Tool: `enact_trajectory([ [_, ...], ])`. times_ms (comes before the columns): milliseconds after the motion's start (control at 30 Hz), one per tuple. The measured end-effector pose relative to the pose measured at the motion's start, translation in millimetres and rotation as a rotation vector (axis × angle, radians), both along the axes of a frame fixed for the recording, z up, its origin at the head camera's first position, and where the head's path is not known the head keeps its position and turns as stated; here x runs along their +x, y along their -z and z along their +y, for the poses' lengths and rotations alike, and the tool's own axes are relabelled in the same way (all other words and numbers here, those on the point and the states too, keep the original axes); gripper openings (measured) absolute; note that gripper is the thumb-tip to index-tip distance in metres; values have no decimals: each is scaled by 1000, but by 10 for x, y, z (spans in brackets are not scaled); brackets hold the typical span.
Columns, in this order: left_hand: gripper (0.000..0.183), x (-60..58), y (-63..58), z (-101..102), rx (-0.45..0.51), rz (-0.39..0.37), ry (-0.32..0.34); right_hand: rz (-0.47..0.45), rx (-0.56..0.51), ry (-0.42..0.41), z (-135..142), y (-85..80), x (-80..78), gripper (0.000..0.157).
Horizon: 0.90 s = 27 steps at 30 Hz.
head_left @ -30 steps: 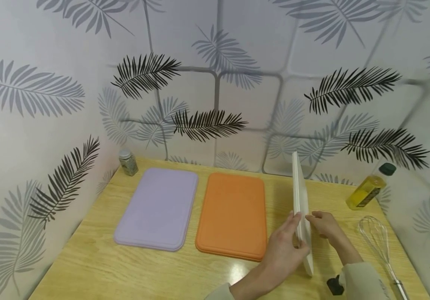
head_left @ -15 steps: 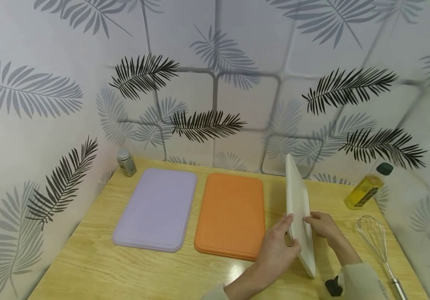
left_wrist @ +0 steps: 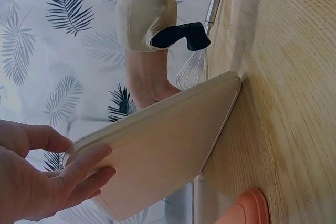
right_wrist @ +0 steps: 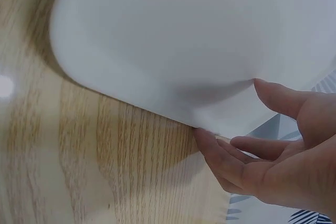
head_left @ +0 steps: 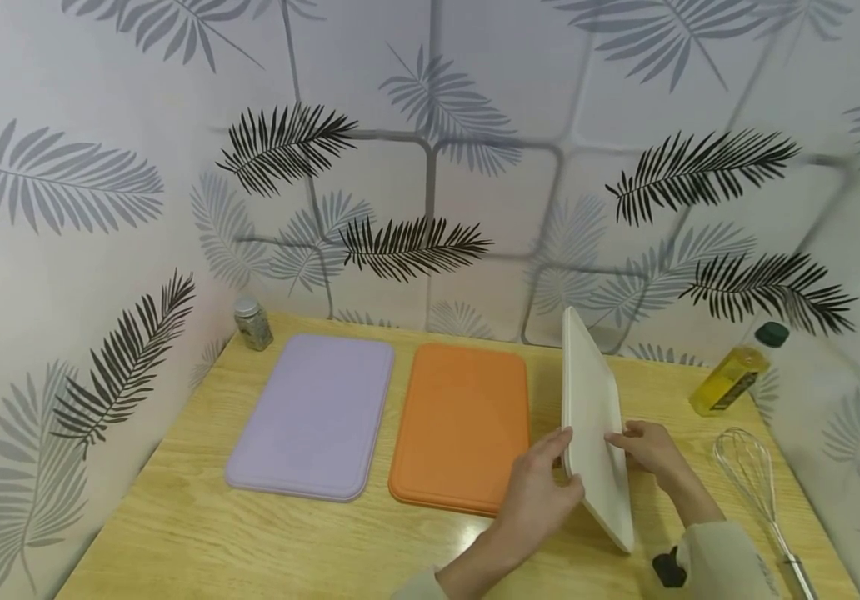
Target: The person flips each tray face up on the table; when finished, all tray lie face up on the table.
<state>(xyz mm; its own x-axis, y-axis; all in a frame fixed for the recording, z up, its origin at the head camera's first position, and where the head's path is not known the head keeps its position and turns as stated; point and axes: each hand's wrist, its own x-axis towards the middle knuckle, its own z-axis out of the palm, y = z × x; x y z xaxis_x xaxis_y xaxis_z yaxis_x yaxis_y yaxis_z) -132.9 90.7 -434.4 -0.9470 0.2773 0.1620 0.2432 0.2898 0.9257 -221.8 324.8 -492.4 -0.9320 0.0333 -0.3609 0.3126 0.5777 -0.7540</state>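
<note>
Currently white board is tilting steeply, lower right of head frame. Left hand is pinching its left edge, right hand its right, thumbs and fingers board-width apart. Probably handling stiff, light, slightly slippery; edges offering best hold.

Pale board cropped in right wrist view; whisk handle cut at head view's bottom; bottle label unreadable.

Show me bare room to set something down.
Widest: the table in front of the purple board and orange board. Smaller: between the white board and yellow bottle, beyond the right hand. Crowded: near right, with the left hand, white board and whisk.
</note>
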Motion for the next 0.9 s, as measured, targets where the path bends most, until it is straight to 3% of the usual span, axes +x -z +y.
enact_trajectory([
  [267, 55, -28, 25, -93, -3, -59, 9, -14, 49, -16, 1, -16, -53, 77],
  [400, 55, -59, 34, -143, -24, -45, 24, -10, 61, -19, 35, -7, -87, 75],
  [567, 55, -78, 74, -203, -33, -61, 10, -15, 44, 19, 69, 42, -96, 38],
  [600, 55, -83, 79, -214, -35, -63, 4, -17, 43, 27, 72, 44, -99, 36],
  [700, 55, -107, 104, -248, -35, -54, -6, -15, 35, 30, 85, 56, -100, 41],
  [833, 54, -159, 137, -292, -27, -47, -8, -22, 15, 22, 97, 76, -102, 64],
  [900, 54, -176, 156, -312, -19, -65, -4, -36, -3, 24, 101, 96, -104, 67],
])
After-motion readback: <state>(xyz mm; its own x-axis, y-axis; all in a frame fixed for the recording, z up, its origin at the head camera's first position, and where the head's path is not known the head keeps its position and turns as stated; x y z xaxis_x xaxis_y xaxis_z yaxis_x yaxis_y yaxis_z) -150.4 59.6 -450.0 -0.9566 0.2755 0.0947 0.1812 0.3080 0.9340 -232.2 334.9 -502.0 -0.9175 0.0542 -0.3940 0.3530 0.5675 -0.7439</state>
